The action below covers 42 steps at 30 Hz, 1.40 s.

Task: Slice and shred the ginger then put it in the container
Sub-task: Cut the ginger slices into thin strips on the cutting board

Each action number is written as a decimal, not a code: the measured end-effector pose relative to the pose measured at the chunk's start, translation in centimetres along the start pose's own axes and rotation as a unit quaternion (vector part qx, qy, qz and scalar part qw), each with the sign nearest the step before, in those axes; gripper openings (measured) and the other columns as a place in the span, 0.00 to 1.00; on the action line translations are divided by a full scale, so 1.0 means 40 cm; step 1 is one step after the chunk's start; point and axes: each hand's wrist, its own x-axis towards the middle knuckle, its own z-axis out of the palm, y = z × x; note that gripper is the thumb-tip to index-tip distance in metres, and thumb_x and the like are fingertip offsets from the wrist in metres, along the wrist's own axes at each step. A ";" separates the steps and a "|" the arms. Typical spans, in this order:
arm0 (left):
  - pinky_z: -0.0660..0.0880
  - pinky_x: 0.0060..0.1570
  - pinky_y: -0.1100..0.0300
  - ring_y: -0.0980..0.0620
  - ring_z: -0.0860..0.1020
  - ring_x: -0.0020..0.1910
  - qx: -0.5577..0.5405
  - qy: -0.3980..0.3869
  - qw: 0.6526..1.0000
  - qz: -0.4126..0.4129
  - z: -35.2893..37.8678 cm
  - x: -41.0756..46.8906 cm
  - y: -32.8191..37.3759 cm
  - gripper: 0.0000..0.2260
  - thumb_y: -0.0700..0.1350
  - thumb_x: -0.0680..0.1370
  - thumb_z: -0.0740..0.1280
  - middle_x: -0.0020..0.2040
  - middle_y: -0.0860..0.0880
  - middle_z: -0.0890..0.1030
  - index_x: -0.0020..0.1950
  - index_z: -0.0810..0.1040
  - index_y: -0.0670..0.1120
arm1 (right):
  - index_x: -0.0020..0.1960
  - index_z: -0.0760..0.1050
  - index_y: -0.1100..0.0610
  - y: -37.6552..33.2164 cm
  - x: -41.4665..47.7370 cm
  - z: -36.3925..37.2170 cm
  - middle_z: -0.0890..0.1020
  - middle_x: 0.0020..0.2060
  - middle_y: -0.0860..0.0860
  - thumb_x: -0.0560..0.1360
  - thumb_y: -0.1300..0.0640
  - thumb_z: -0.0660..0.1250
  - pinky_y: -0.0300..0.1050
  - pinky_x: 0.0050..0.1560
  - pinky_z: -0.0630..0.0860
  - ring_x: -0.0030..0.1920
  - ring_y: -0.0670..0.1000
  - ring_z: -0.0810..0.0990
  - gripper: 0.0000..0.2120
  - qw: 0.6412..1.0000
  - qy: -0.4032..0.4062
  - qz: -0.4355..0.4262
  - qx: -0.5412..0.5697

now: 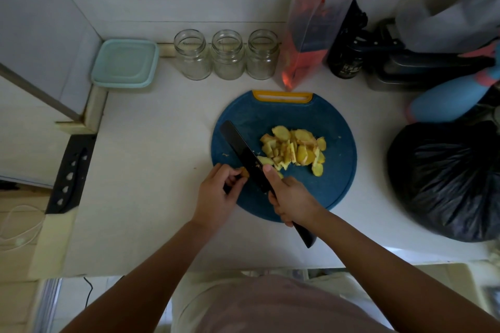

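Observation:
A round blue cutting board point(335, 178) with a yellow handle lies on the white counter. A pile of yellow ginger slices point(296, 150) sits on its middle. My right hand point(290, 197) grips the handle of a black knife point(243, 151), index finger stretched along the blade, which lies across the board's left part. My left hand point(217, 196) pinches a small ginger piece point(244, 171) at the board's left edge, right beside the blade. A pale teal lidded container point(125, 63) stands at the back left corner.
Three empty glass jars point(227, 54) line the back wall. A plastic bag with red contents point(308, 43) stands behind the board. A black bag point(446, 181), a blue bottle point(443, 101) and dark clutter fill the right side. A black knife sheath point(71, 173) lies left.

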 end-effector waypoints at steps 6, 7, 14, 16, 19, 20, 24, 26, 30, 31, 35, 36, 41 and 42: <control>0.67 0.37 0.75 0.64 0.72 0.35 -0.004 -0.004 1.000 0.000 -0.002 0.000 -0.002 0.05 0.35 0.72 0.73 0.37 0.51 0.74 0.44 0.78 0.40 | 0.31 0.63 0.56 -0.003 -0.002 0.006 0.63 0.16 0.44 0.78 0.34 0.52 0.37 0.21 0.62 0.17 0.45 0.62 0.28 1.000 0.001 -0.007 -0.009; 0.67 0.37 0.75 0.64 0.72 0.35 -0.005 -0.003 1.000 0.000 -0.002 0.000 -0.001 0.05 0.35 0.72 0.73 0.37 0.51 0.73 0.44 0.78 0.40 | 0.31 0.62 0.56 -0.002 -0.002 0.006 0.63 0.16 0.45 0.78 0.34 0.52 0.37 0.21 0.62 0.17 0.45 0.62 0.28 1.000 0.002 -0.008 -0.008; 0.67 0.37 0.75 0.62 0.72 0.36 -0.004 -0.004 1.000 -0.003 0.000 -0.002 0.000 0.05 0.35 0.72 0.73 0.38 0.51 0.74 0.44 0.78 0.40 | 0.29 0.61 0.56 0.005 0.002 0.005 0.63 0.19 0.48 0.77 0.33 0.52 0.38 0.21 0.63 0.19 0.47 0.62 0.30 1.000 0.012 -0.018 -0.021; 0.67 0.38 0.75 0.62 0.72 0.36 -0.003 -0.004 1.000 -0.002 0.000 -0.002 0.000 0.05 0.34 0.72 0.73 0.38 0.50 0.74 0.44 0.78 0.40 | 0.29 0.61 0.56 0.006 0.002 0.008 0.64 0.19 0.49 0.78 0.33 0.51 0.38 0.21 0.64 0.19 0.48 0.62 0.30 0.999 0.015 -0.021 -0.031; 0.68 0.38 0.76 0.66 0.73 0.37 -0.002 0.000 1.000 0.001 0.000 -0.001 0.000 0.06 0.33 0.71 0.73 0.38 0.52 0.73 0.43 0.78 0.40 | 0.31 0.61 0.55 0.004 0.003 0.011 0.63 0.18 0.46 0.78 0.33 0.51 0.37 0.21 0.62 0.18 0.46 0.61 0.29 1.000 0.010 -0.004 -0.017; 0.67 0.39 0.77 0.66 0.72 0.37 -0.002 0.002 1.000 0.003 0.000 -0.001 0.000 0.06 0.33 0.71 0.73 0.38 0.52 0.73 0.42 0.78 0.40 | 0.32 0.61 0.55 0.003 0.003 0.011 0.63 0.18 0.45 0.78 0.33 0.52 0.36 0.22 0.60 0.18 0.45 0.61 0.28 1.000 0.006 0.007 -0.005; 0.68 0.38 0.76 0.66 0.73 0.36 -0.005 0.009 1.000 0.003 0.001 -0.003 -0.003 0.06 0.33 0.70 0.73 0.38 0.52 0.74 0.42 0.78 0.40 | 0.33 0.59 0.55 -0.008 0.005 0.007 0.61 0.16 0.44 0.78 0.33 0.52 0.35 0.22 0.58 0.17 0.45 0.60 0.28 1.000 -0.008 0.028 0.006; 0.68 0.38 0.76 0.64 0.73 0.36 -0.008 0.009 1.000 0.001 0.001 -0.003 -0.005 0.06 0.33 0.71 0.73 0.38 0.51 0.74 0.42 0.78 0.40 | 0.33 0.59 0.55 -0.014 0.004 0.005 0.61 0.16 0.45 0.78 0.33 0.52 0.35 0.21 0.58 0.17 0.45 0.59 0.27 0.999 -0.016 0.028 0.006; 0.68 0.38 0.76 0.64 0.72 0.35 -0.009 0.007 1.000 0.001 0.003 -0.002 -0.006 0.06 0.32 0.70 0.73 0.38 0.50 0.74 0.42 0.78 0.39 | 0.32 0.58 0.55 -0.021 0.005 0.001 0.60 0.16 0.45 0.79 0.34 0.51 0.36 0.22 0.58 0.16 0.45 0.59 0.28 0.999 -0.026 0.027 -0.008; 0.68 0.38 0.76 0.64 0.72 0.35 -0.008 0.008 1.000 0.001 0.003 -0.002 -0.006 0.06 0.32 0.70 0.73 0.38 0.50 0.74 0.42 0.77 0.40 | 0.32 0.58 0.55 -0.022 0.006 0.001 0.60 0.16 0.45 0.79 0.34 0.50 0.36 0.22 0.58 0.16 0.45 0.59 0.28 0.999 -0.028 0.026 -0.011; 0.68 0.37 0.76 0.65 0.72 0.35 -0.008 0.010 1.000 0.000 0.003 -0.002 -0.007 0.06 0.32 0.71 0.73 0.37 0.50 0.74 0.41 0.77 0.40 | 0.31 0.58 0.55 -0.025 0.008 0.004 0.61 0.16 0.45 0.79 0.34 0.49 0.35 0.21 0.60 0.16 0.45 0.59 0.28 0.999 -0.025 0.020 -0.027; 0.68 0.37 0.75 0.65 0.72 0.35 -0.008 0.009 1.000 -0.001 0.003 -0.002 -0.007 0.06 0.32 0.71 0.73 0.37 0.50 0.74 0.42 0.77 0.40 | 0.31 0.58 0.55 -0.026 0.008 0.004 0.61 0.16 0.45 0.79 0.34 0.49 0.35 0.21 0.60 0.16 0.46 0.59 0.29 0.999 -0.022 0.016 -0.033; 0.67 0.37 0.76 0.65 0.72 0.35 -0.008 0.009 1.000 -0.005 0.002 0.000 -0.007 0.06 0.32 0.71 0.73 0.37 0.48 0.74 0.41 0.77 0.39 | 0.32 0.58 0.55 -0.034 0.014 0.006 0.60 0.15 0.45 0.78 0.33 0.50 0.33 0.21 0.58 0.16 0.45 0.59 0.28 0.999 -0.020 0.026 -0.030; 0.68 0.37 0.76 0.64 0.72 0.35 -0.008 0.009 1.000 -0.005 0.002 0.000 -0.007 0.07 0.32 0.71 0.73 0.37 0.48 0.74 0.41 0.77 0.39 | 0.32 0.58 0.55 -0.035 0.015 0.007 0.60 0.16 0.44 0.79 0.33 0.50 0.33 0.21 0.58 0.16 0.45 0.58 0.28 0.999 -0.022 0.026 -0.029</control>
